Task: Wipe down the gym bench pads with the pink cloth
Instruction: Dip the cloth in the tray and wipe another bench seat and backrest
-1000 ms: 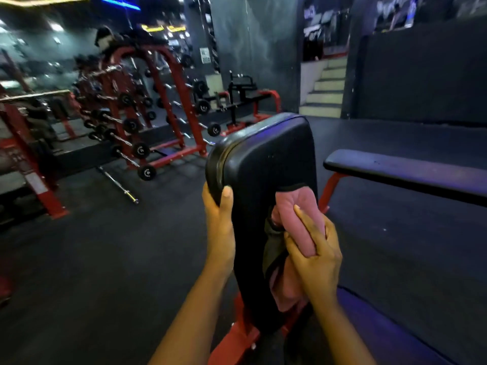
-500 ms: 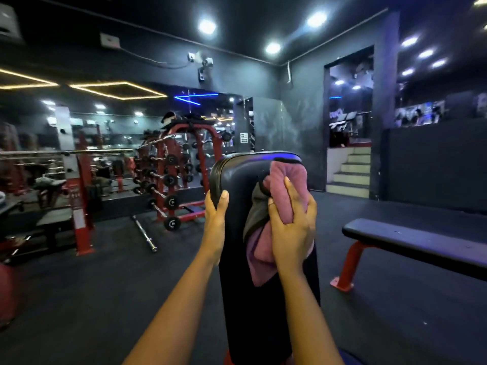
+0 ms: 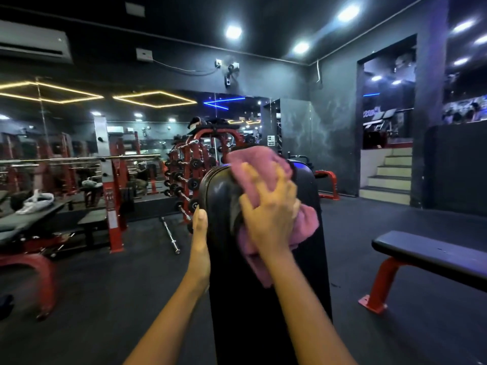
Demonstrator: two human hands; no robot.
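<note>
Looked across a dark rubber gym floor (image 3: 118,299). Found the tall black bench pad (image 3: 263,299) nearest and dead centre, raised upright, with a rounded top. Noted a flat bench (image 3: 432,255) on red legs well apart to the right. Made out a red dumbbell rack (image 3: 189,169) behind the pad on the left, and a barbell (image 3: 170,234) lying on the floor near it. Saw the pink cloth (image 3: 259,167) bunched over the pad's top and upper front face, with a loose end hanging down the front. Caught the right hand (image 3: 271,214), blurred, pressing the cloth onto the pad with fingers spread apart rather than closed round it. Saw the left hand (image 3: 200,233) laid against the pad's left edge, thumb straight up along it. Could not tell how its fingers lay, hidden behind the pad.
</note>
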